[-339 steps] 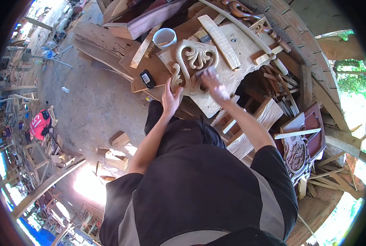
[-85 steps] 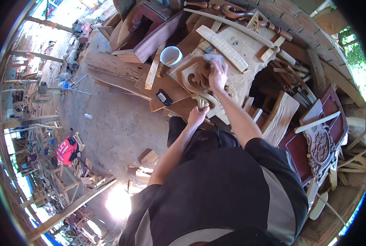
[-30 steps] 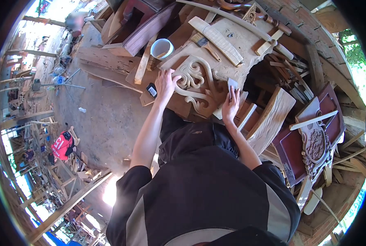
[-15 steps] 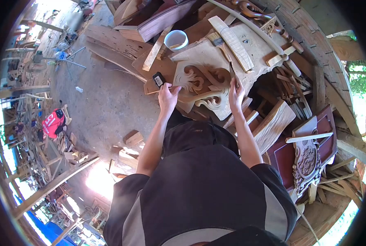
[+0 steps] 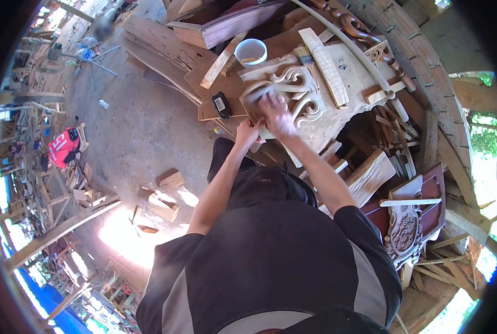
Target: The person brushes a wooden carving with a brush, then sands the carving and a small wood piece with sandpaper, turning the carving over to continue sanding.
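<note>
A pale carved wooden piece [image 5: 301,89] with raised scrolls lies on the rough wooden slab [image 5: 353,71]. My left hand [image 5: 249,133] grips its near left edge, fingers closed on the rim. Over the left part of the carving is my right hand [image 5: 277,116], smeared by motion. A greyish blur shows at its fingertips; whether it holds something there I cannot make out. Just left of my hands sits a small black object with a white label [image 5: 221,105]. Beyond the carving, a paintbrush [image 5: 303,54] shows only its bristle end, beside a flat wooden bar [image 5: 324,67].
A white tub [image 5: 251,52] stands behind the carving. Long planks [image 5: 159,58] lie at the left, and a thick timber block [image 5: 365,177] is at my right. A carved panel [image 5: 407,222] leans further right. A person in a red shirt [image 5: 63,147] is far left.
The carved piece has been turned, so its scrolls now point away to the right. My right hand has moved left from its right edge onto its surface. My left hand is slightly nearer me.
</note>
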`<control>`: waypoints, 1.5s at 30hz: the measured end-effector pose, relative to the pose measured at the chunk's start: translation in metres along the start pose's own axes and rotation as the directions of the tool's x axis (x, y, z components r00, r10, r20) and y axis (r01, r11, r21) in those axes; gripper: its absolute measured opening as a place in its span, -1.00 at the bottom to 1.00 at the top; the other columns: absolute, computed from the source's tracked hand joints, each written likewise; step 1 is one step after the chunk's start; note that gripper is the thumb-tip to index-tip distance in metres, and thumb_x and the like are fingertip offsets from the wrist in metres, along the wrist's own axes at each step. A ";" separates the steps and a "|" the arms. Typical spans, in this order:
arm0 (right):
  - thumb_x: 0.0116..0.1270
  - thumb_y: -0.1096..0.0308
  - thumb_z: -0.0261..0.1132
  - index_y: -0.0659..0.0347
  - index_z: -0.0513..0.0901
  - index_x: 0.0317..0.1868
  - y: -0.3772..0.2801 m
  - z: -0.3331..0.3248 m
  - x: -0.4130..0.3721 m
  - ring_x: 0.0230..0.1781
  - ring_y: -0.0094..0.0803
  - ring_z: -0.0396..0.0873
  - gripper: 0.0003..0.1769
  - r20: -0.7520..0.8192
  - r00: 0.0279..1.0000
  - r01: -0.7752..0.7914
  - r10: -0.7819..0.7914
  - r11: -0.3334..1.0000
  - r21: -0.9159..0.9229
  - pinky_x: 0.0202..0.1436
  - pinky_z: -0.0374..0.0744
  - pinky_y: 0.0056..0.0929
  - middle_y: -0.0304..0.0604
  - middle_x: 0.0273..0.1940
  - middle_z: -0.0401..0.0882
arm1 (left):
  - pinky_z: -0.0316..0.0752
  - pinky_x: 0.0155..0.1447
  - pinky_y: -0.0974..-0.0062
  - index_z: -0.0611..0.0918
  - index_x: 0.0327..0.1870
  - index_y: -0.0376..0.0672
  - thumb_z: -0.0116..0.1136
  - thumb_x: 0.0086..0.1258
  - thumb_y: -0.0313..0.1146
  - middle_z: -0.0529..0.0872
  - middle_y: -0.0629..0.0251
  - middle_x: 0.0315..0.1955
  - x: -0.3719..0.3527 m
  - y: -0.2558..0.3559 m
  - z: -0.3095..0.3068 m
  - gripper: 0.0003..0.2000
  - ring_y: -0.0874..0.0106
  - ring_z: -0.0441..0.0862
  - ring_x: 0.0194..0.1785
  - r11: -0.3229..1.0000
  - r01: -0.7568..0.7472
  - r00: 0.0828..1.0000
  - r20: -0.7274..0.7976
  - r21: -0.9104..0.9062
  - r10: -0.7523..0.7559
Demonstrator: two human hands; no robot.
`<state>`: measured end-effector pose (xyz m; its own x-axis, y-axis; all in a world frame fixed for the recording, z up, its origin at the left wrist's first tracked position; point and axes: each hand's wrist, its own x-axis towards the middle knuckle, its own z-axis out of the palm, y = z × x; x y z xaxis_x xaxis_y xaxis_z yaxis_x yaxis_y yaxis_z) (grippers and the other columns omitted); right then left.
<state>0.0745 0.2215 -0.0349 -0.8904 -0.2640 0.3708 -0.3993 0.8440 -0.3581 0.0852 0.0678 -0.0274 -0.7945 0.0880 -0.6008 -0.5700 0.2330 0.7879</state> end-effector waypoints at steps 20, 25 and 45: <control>0.16 0.56 0.23 0.31 0.63 0.14 0.004 -0.008 0.019 0.38 -0.18 0.47 -0.53 -0.047 0.993 -0.101 0.109 0.982 0.160 0.53 0.34 -0.15 0.01 0.24 0.60 | 0.61 -0.50 0.47 0.64 -0.16 -0.39 0.35 0.37 -0.05 0.69 0.21 -0.60 -0.005 -0.002 0.008 -0.55 0.47 0.66 -0.63 0.993 -0.120 0.993 -0.022 0.005 0.120; 0.16 0.58 0.21 0.31 0.64 0.13 0.010 -0.015 0.003 0.38 -0.17 0.48 -0.54 -0.024 0.998 0.057 -0.055 0.987 0.150 0.53 0.36 -0.16 0.00 0.26 0.59 | 0.59 -0.51 0.47 0.64 -0.15 -0.39 0.35 0.36 -0.04 0.70 0.21 -0.58 -0.007 -0.003 0.007 -0.54 0.48 0.65 -0.63 0.995 -0.089 0.994 -0.067 0.044 0.092; 0.26 0.55 0.21 0.26 0.64 0.12 0.003 -0.008 0.010 0.35 -0.12 0.49 -0.61 -0.023 0.999 -0.024 0.031 0.965 0.261 0.51 0.37 -0.13 0.02 0.20 0.62 | 0.63 -0.47 0.39 0.65 -0.12 -0.40 0.32 0.36 -0.07 0.73 0.10 -0.51 -0.007 -0.008 0.012 -0.55 0.34 0.72 -0.58 0.987 -0.158 0.980 -0.118 0.035 0.161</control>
<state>0.0659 0.2256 -0.0253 -0.8970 -0.2269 0.3793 -0.4212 0.6989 -0.5780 0.0982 0.0773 -0.0307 -0.8950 0.0097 -0.4460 -0.4297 0.2501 0.8676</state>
